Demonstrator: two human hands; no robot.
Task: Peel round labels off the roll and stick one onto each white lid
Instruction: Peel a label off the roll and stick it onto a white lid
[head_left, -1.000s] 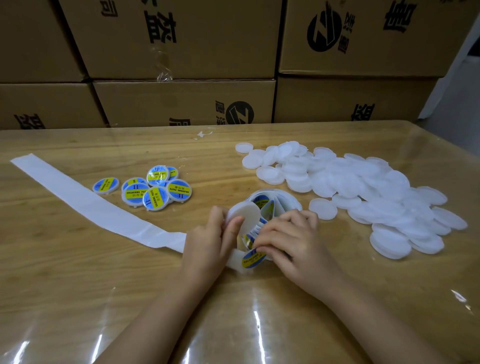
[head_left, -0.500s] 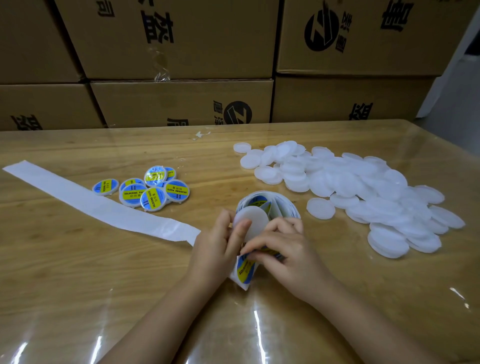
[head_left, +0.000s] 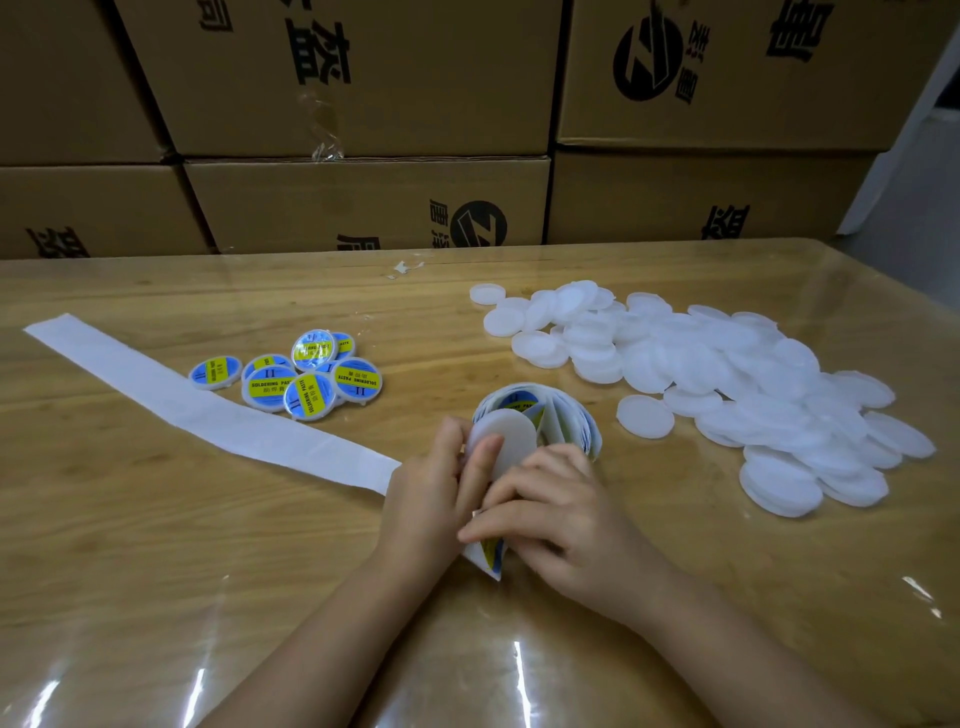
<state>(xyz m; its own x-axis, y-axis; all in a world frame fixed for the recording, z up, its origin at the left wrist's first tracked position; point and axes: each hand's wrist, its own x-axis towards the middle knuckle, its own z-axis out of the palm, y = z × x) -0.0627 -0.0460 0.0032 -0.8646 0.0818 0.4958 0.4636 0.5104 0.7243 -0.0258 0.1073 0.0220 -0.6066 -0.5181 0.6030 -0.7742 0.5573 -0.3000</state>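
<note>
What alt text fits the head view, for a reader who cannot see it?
A person's left hand holds a plain white lid while the right hand pinches a blue and yellow label below it, in front of the label roll. Labelled lids lie to the left, a pile of plain lids to the right, on a wooden table.

**Label mostly under the fingers**

The label (head_left: 491, 550) shows only as a blue-and-yellow sliver below the right hand's (head_left: 563, 525) fingers, which curl over the rest; that thumb is hidden. The left hand's (head_left: 431, 499) fingers cover the near edge of the white lid (head_left: 511, 434), and the lid masks the roll's (head_left: 566, 415) front just beyond the fingertips. The backing strip (head_left: 208, 415) vanishes behind the left knuckles. Right of the fingers, the loose lids (head_left: 753, 395) overlap beyond counting. Both forearms (head_left: 291, 665) are cut by the bottom edge.
</note>
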